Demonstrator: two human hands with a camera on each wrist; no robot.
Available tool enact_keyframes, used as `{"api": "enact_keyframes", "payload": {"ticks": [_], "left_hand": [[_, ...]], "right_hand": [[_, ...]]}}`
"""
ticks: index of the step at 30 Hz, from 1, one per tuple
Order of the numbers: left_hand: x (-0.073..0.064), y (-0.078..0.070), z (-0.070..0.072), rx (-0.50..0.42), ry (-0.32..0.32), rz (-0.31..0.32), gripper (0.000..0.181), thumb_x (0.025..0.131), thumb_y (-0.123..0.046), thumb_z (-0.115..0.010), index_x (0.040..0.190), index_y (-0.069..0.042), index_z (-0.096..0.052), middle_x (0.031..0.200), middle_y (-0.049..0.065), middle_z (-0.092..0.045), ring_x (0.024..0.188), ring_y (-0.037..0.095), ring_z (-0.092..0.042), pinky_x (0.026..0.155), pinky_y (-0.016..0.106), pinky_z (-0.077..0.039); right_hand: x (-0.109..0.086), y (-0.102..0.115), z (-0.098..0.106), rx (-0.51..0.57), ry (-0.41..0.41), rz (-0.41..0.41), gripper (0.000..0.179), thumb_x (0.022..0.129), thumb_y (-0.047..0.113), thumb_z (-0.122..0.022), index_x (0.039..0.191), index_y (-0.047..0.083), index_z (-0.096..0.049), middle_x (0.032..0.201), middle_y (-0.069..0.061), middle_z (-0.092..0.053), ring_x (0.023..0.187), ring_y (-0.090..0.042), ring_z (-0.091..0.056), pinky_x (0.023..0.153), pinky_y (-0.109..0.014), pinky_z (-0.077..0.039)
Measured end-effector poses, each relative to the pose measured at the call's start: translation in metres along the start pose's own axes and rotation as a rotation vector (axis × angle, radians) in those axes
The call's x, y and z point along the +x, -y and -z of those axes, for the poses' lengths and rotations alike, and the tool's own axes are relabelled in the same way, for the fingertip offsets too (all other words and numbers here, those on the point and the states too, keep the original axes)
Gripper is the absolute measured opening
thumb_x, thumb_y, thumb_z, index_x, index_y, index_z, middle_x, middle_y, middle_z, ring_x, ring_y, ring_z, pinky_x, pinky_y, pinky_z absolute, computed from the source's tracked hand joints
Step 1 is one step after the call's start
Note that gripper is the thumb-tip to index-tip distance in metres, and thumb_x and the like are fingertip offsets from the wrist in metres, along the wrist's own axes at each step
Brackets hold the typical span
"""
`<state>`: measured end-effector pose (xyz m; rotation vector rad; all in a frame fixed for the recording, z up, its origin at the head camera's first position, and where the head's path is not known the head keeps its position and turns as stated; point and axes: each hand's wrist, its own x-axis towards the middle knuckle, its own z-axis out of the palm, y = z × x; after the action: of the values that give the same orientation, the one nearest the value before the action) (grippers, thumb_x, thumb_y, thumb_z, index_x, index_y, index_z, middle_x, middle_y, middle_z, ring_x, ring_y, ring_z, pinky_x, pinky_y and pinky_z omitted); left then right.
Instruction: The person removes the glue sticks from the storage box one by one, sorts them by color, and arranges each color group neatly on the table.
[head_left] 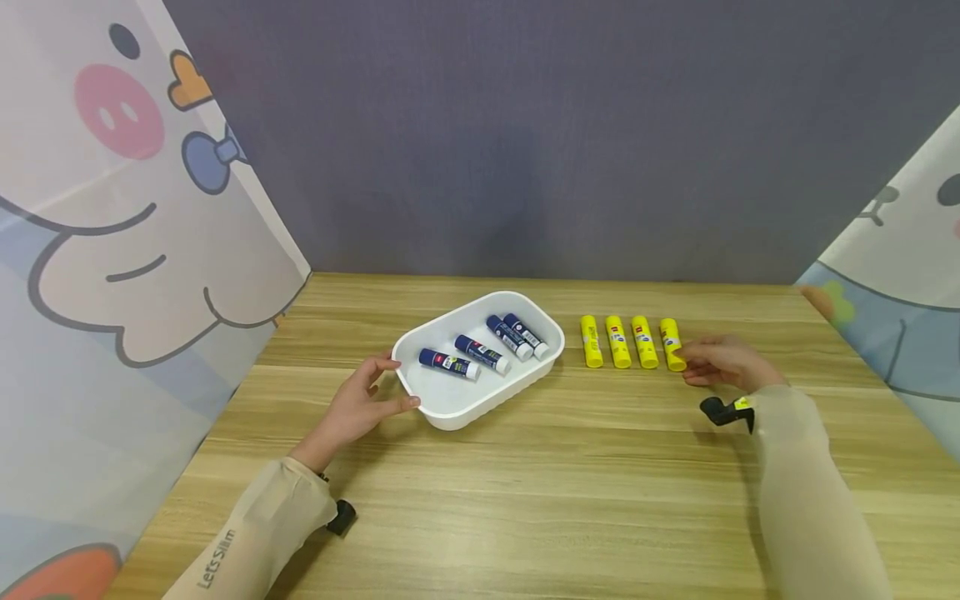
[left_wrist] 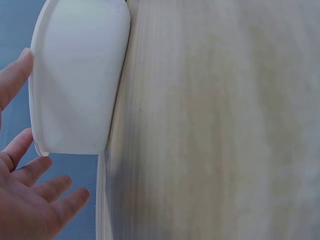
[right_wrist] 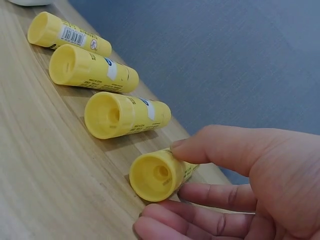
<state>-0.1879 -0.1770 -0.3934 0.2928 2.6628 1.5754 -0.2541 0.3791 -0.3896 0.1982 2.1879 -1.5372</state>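
A white tray holds several navy glue sticks with white caps, such as the navy glue stick near its left end. My left hand touches the rim at that end, thumb and index finger spread apart; in the left wrist view its other fingers extend free beside the tray. Right of the tray lies a row of yellow glue sticks. My right hand pinches the rightmost yellow glue stick between thumb and fingers, its hollow round end facing the right wrist camera.
The other yellow glue sticks, among them a yellow glue stick, lie side by side on the wooden table. Behind the table stands a grey-blue partition. Cartoon-printed panels flank both sides.
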Motion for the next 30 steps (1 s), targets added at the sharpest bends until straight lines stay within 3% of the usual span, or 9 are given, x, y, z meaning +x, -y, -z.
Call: {"api": "enact_keyframes", "payload": {"ticks": [6,16,23,30], "left_hand": [[0.001,0.001,0.0,0.007,0.001,0.001,0.056,0.081,-0.011,-0.083,0.124,0.005,-0.05,0.154,0.027,-0.033,0.142,0.048,-0.028,0.109,0.067,-0.027],[0.001,0.001,0.0,0.005,0.0,0.002,0.056,0.081,-0.011,-0.083,0.124,0.005,-0.05,0.154,0.027,-0.034,0.142,0.047,-0.028,0.109,0.067,-0.028],[0.0,0.0,0.0,0.0,0.0,-0.006,0.056,0.081,-0.011,-0.083,0.124,0.005,-0.05,0.154,0.028,-0.034,0.142,0.048,-0.028,0.109,0.067,-0.027],[0.0,0.0,0.0,-0.001,0.0,-0.005,0.056,0.081,-0.011,-0.083,0.124,0.005,-0.05,0.154,0.027,-0.034,0.142,0.048,-0.028,0.109,0.067,-0.027]], "right_hand": [[0.001,-0.001,0.002,0.0,-0.016,-0.001,0.055,0.1,0.021,-0.058,0.136,-0.015,-0.037,0.092,-0.005,-0.062,0.081,-0.014,-0.065,0.08,-0.03,-0.059],[-0.004,0.007,0.0,0.053,-0.065,0.063,0.057,0.1,0.016,-0.056,0.137,-0.02,-0.031,0.087,-0.007,-0.062,0.073,-0.015,-0.069,0.074,-0.032,-0.06],[-0.009,0.022,-0.009,-0.007,-0.087,0.138,0.06,0.101,0.018,-0.057,0.14,-0.019,-0.03,0.085,-0.005,-0.063,0.072,-0.012,-0.067,0.073,-0.032,-0.061],[-0.017,0.045,-0.027,-0.111,-0.116,0.182,0.068,0.099,0.023,-0.062,0.145,-0.016,-0.029,0.093,-0.01,-0.066,0.077,-0.015,-0.068,0.076,-0.036,-0.06]]}}
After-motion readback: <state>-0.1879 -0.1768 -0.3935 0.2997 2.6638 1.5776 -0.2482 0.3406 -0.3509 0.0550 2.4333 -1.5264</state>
